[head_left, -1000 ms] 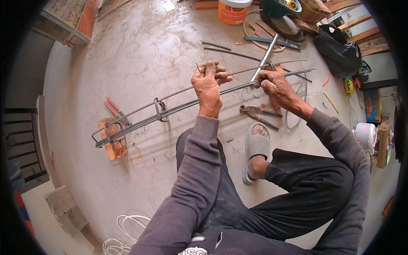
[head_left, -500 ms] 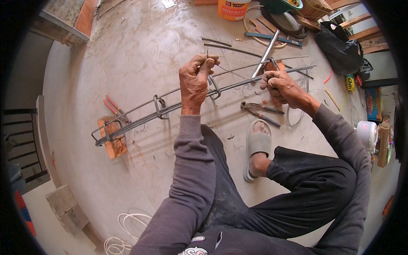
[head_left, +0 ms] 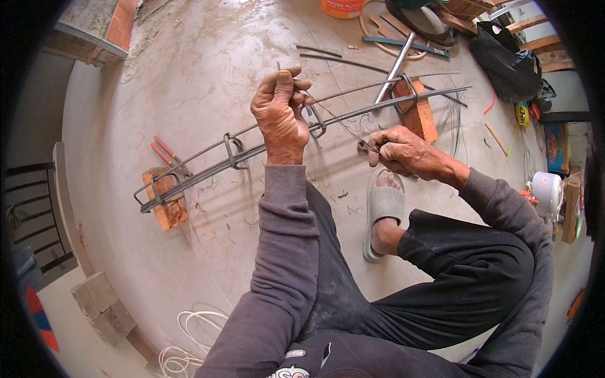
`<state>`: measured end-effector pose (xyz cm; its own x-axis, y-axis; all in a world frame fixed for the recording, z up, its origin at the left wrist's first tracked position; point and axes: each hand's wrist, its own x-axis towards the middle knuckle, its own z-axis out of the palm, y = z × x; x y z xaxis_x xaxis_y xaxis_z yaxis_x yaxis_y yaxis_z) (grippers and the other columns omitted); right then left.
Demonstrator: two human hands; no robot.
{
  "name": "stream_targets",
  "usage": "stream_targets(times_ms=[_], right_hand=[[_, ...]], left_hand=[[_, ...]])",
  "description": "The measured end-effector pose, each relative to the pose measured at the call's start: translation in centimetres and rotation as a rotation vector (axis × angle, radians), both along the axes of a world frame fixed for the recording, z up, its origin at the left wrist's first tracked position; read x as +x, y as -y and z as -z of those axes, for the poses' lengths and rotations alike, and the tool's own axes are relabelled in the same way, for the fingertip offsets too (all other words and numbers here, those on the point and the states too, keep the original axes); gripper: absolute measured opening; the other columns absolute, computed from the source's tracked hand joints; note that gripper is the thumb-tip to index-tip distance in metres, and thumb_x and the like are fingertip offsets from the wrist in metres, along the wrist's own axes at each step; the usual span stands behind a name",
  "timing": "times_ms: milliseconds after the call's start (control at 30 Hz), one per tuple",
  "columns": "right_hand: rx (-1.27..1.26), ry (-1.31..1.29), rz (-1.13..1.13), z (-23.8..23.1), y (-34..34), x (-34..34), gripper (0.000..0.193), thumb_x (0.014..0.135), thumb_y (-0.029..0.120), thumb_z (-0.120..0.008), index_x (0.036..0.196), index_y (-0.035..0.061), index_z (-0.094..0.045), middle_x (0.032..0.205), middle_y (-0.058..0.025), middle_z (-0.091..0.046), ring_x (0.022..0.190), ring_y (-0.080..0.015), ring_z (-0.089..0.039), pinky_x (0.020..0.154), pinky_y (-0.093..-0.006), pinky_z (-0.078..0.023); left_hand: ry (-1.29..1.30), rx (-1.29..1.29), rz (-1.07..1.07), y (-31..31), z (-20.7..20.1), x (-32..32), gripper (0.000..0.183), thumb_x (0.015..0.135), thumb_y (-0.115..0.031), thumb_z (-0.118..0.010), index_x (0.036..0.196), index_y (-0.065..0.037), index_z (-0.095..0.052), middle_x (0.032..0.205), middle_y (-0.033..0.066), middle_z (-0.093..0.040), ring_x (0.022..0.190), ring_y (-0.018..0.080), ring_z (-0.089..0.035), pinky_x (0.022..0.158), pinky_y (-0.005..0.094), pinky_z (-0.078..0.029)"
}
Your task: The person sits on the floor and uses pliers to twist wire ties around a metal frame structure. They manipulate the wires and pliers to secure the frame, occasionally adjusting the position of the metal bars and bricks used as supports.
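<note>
A thin strand of wire [head_left: 338, 120] runs between my two hands. My left hand [head_left: 282, 113] is raised over the middle of a steel rebar frame [head_left: 201, 173], pinching the wire's end between thumb and fingers. Lower and to the right, my right hand [head_left: 409, 151] is closed on the other end. The frame of long bars with several bent stirrups [head_left: 236, 151] rests on an orange brick [head_left: 165, 198] at the left and another brick [head_left: 421, 120] at the right. Behind my right hand the pincers seen earlier are mostly hidden.
Red-handled pliers [head_left: 166, 152] lie by the left brick. Loose bars [head_left: 346, 61] and a silver tube [head_left: 396, 68] lie beyond the frame. At the far right are a black bag [head_left: 504, 63] and an orange bucket [head_left: 342, 7]. Wire scraps litter the floor. My sandalled foot [head_left: 386, 208] is close by.
My right hand has come down and left, toward me, over the pincers. My left hand has shifted slightly up and left. The wire still stretches between them.
</note>
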<state>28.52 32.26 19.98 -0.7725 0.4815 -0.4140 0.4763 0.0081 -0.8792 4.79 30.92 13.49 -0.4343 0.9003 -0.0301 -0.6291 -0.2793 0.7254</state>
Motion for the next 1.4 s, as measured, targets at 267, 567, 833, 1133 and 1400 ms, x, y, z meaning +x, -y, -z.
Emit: stream_targets(times_ms=[267,567,833,1133,1400], right_hand=[[0.095,-0.023,0.029,1.1,0.8,1.2,0.028,0.085,0.024,-0.047,0.086,-0.0015,-0.059,0.068,-0.0050,-0.047,0.062,-0.0135,-0.046,0.056,-0.0307,-0.040],[-0.242,0.312,0.013,4.5,0.6,15.1,0.048,0.088,0.036,-0.056,0.122,0.0025,-0.060,0.095,-0.0100,-0.065,0.085,-0.0194,-0.060,0.078,-0.0337,-0.049],[-0.217,-0.035,0.334,7.7,2.3,12.8,0.031,0.095,0.027,-0.053,0.109,-0.0003,-0.059,0.088,0.0005,-0.055,0.090,-0.0091,-0.056,0.083,-0.0265,-0.047],[0.101,0.052,0.959,9.5,3.1,12.6,0.019,0.092,0.009,-0.051,0.087,0.0008,-0.067,0.065,0.0032,-0.052,0.057,-0.0045,-0.046,0.048,-0.0229,-0.035],[0.032,-0.174,1.282,10.4,-2.2,14.3,0.016,0.091,0.006,-0.051,0.092,-0.0006,-0.065,0.064,0.0035,-0.053,0.042,-0.0003,-0.036,0.035,-0.0181,-0.025]], left_hand=[[0.178,-0.162,0.058,-0.1,0.9,0.7,0.019,0.095,-0.015,-0.064,0.100,0.003,-0.066,0.081,0.0109,-0.069,0.062,0.0113,-0.060,0.055,0.0282,-0.055],[-0.192,-0.229,0.581,2.2,2.1,10.7,0.022,0.098,-0.019,-0.060,0.093,0.002,-0.066,0.084,0.0122,-0.070,0.067,0.0136,-0.065,0.061,0.0273,-0.058],[-0.043,-0.247,0.789,3.9,3.8,16.5,0.022,0.100,-0.015,-0.055,0.094,0.005,-0.062,0.085,0.0113,-0.067,0.071,0.0149,-0.067,0.067,0.0299,-0.061],[-0.956,-0.119,0.411,0.8,4.4,16.1,0.020,0.092,-0.017,-0.066,0.103,-0.001,-0.067,0.094,0.0151,-0.069,0.080,0.0239,-0.068,0.068,0.0370,-0.053],[-1.745,0.018,0.182,-4.9,7.2,15.6,0.023,0.079,-0.010,-0.073,0.102,-0.006,-0.069,0.095,0.0133,-0.060,0.089,0.0333,-0.060,0.077,0.0447,-0.048]])
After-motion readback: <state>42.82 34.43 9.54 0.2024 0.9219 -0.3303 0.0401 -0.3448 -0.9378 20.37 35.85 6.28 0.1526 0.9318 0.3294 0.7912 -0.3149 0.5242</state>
